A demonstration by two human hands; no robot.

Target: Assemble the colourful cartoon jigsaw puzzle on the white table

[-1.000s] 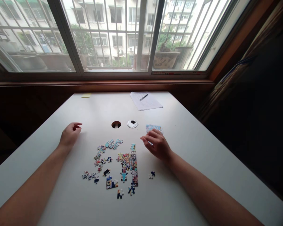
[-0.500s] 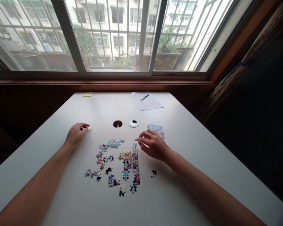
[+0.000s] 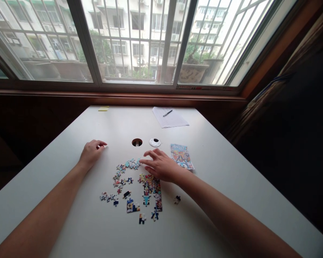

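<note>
My right hand (image 3: 161,166) is over the top of the partly joined jigsaw section (image 3: 152,186), its fingers apart and the tips at the light blue loose puzzle pieces (image 3: 131,163). Nothing shows between those fingers, and the hand hides the section's upper edge. Left of the pieces, my left hand (image 3: 92,154) rests on the table, loosely bent with fingers apart and nothing in it. More loose puzzle pieces (image 3: 118,181) curve down the left side. A small joined corner (image 3: 132,206) lies lower down, and a single piece (image 3: 177,199) sits apart on the right.
A colourful picture card (image 3: 182,156) lies beyond my right forearm. The white table (image 3: 110,236) has a round cable hole (image 3: 137,142) with its metal cover (image 3: 155,142) beside it. Toward the window are paper sheets (image 3: 174,121), a pen (image 3: 167,113) and yellow sticky notes (image 3: 103,108).
My right hand has moved left, from beside the joined section to the light blue loose pieces, uncovering more of the picture card. My left hand stays in place; the view has shifted slightly.
</note>
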